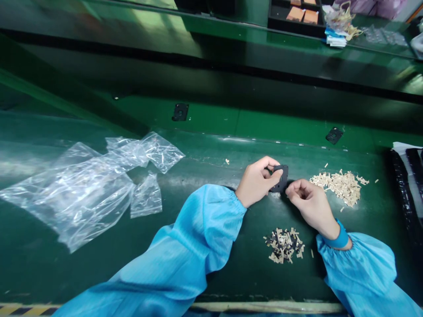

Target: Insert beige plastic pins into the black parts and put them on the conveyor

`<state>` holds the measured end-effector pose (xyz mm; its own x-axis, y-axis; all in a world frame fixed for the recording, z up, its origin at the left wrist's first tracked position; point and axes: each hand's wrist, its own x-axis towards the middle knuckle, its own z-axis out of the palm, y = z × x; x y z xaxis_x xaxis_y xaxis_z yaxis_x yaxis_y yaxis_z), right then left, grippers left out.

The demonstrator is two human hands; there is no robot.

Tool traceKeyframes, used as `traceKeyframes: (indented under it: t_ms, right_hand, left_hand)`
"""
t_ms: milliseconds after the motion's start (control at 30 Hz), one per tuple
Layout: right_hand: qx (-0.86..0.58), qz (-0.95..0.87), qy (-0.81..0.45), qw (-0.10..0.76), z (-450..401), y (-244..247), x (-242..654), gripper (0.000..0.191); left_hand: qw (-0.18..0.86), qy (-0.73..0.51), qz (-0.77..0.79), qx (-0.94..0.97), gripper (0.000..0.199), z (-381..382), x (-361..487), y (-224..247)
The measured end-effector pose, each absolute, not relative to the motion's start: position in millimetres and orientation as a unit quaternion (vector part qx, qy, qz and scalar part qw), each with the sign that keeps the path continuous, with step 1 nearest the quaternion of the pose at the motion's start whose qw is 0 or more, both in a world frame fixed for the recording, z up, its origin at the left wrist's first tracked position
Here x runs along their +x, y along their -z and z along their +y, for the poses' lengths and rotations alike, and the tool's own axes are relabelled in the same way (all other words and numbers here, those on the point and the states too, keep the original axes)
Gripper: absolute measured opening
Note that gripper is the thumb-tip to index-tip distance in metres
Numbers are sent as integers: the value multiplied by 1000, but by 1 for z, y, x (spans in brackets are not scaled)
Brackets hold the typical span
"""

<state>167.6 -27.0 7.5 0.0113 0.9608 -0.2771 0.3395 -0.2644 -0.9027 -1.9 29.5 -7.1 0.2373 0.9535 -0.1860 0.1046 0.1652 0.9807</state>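
Note:
My left hand point(259, 178) grips a small flat black plastic plate point(280, 179) between thumb and fingers, tilted up off the table. Just right of the plate's lower edge is my right hand point(307, 198), its thumb and index finger pinched together; whatever lies between the tips is too small to make out. Beyond the right hand spreads a pile of small cream-coloured strips point(342, 186). Nearer my body, below both hands, sits a smaller heap of mixed cream and black pieces point(285, 245).
Clear plastic bags point(95, 189) cover the left of the green table point(205, 163). Two more black plates point(180, 112) point(334, 135) lie toward the back. A black tray point(405, 193) stands at the right edge. A raised shelf point(231, 26) at the back carries a dark box point(294, 26).

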Motion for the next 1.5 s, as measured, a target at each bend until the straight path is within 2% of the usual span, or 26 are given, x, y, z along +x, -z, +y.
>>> traceKeyframes:
  t_ms: [1100, 1500]
  right_hand:
    - [-612, -487, -528, 329, -23, -10, 172, 32]
    - [-603, -477, -553, 321, -23, -11, 174, 29]
  left_hand:
    - [618, -371, 464, 514, 22, 31, -5, 4]
    - [614, -367, 458, 527, 25, 31, -6, 2]
